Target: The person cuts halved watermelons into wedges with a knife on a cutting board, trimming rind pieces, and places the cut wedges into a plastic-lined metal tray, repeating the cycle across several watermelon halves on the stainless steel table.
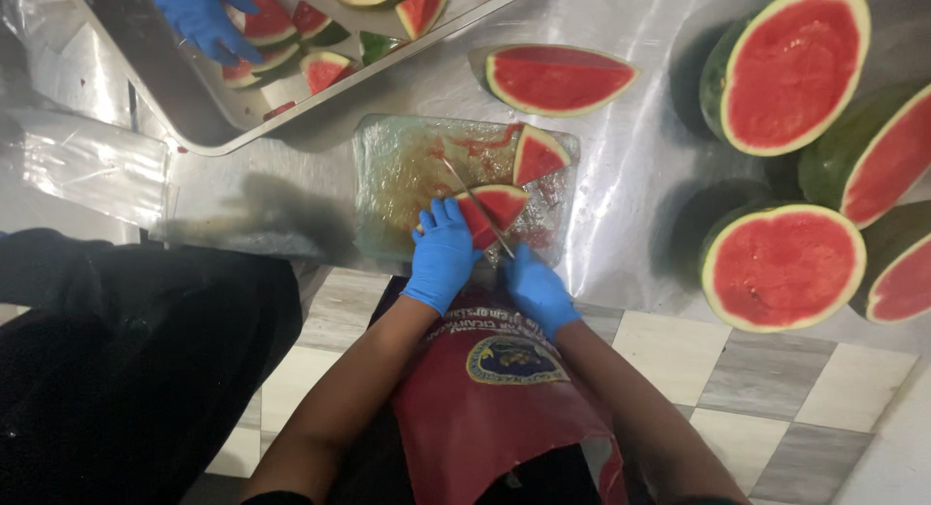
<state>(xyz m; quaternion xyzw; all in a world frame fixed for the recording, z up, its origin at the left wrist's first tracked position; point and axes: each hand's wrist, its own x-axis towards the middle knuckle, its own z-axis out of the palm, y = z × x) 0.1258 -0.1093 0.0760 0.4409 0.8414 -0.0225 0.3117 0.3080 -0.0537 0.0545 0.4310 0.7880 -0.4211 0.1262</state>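
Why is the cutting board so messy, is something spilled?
Yes: red watermelon juice is smeared across the clear cutting board, mostly around the wedge that the left hand steadies while the right hand cuts with the knife. Nothing else looks broken or tipped.
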